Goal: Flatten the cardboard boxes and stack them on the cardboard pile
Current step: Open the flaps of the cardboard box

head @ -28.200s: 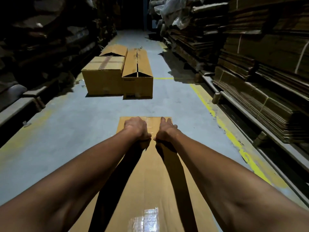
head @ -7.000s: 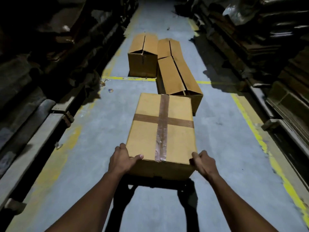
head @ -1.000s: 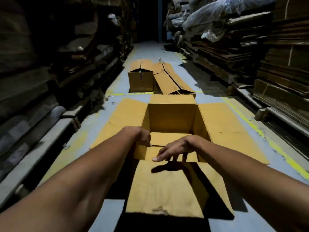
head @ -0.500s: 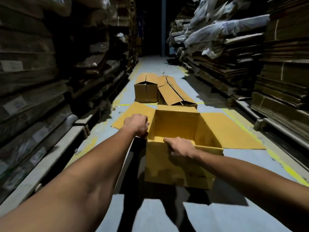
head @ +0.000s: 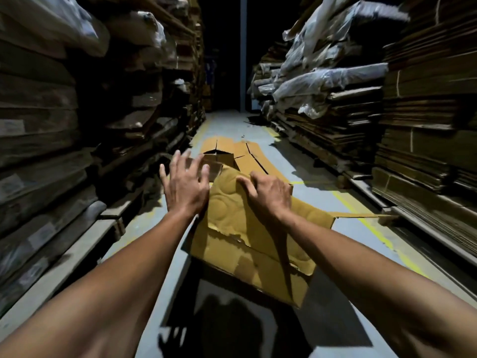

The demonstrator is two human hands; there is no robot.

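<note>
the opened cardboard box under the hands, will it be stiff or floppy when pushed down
Probably floppy: the opened brown cardboard box already leans askew, its side flap splayed out flat. Likely light, since the right hand alone grips its edge while the left hand is open, fingers spread. The torn, dented flap suggests it creases easily.

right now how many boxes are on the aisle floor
3: one under both hands, near; one upright behind the left hand; one collapsed right of it. Hands may hide more.
</note>
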